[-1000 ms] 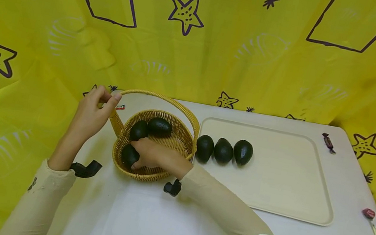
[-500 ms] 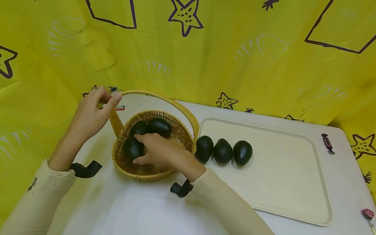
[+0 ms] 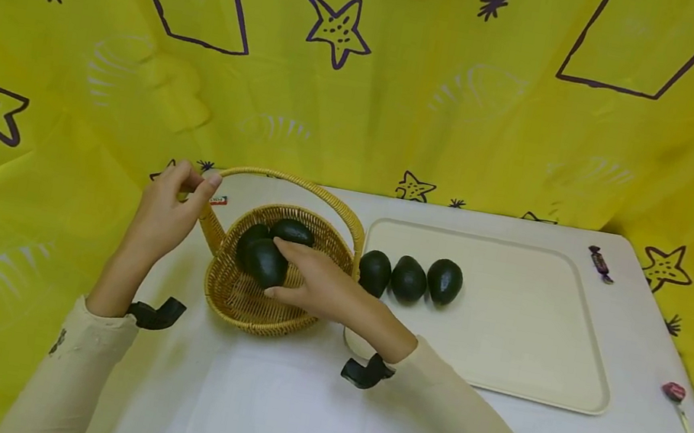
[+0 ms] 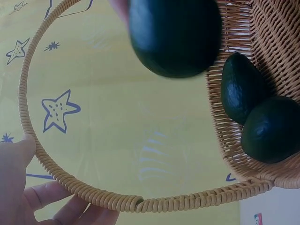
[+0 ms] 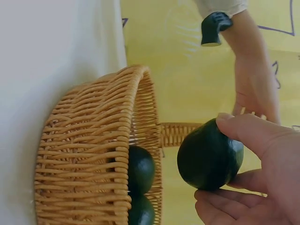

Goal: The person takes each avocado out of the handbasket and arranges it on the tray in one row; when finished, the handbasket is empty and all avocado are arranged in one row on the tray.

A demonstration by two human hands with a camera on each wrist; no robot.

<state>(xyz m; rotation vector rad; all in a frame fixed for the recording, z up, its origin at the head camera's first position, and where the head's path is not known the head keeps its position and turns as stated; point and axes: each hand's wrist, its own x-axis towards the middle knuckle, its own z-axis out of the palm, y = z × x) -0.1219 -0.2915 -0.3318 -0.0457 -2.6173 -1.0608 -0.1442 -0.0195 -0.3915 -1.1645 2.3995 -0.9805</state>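
My left hand (image 3: 169, 212) grips the handle of the wicker basket (image 3: 234, 303) at its left side, thumb and fingers around the woven arch (image 4: 89, 191). In my right hand (image 3: 321, 285) is a dark green avocado (image 3: 265, 264), held between thumb and fingers. The right wrist view shows this avocado (image 5: 208, 154) lifted outside the basket's rim, apart from the weave. Two more avocados lie inside the basket, one (image 4: 241, 89) touching the other (image 4: 274, 129); in the head view the held avocado partly covers the nearer one (image 3: 251, 238).
A cream tray (image 3: 524, 317) lies right of the basket, with three avocados (image 3: 408, 280) in a row at its left end. A wrapped candy (image 3: 600, 264) and a lollipop (image 3: 674, 392) are farther right. A small wrapped item (image 3: 219, 200) lies behind the basket.
My right hand has taken hold of an avocado low in the basket and raised it up and to the right. The left hand stays on the handle.
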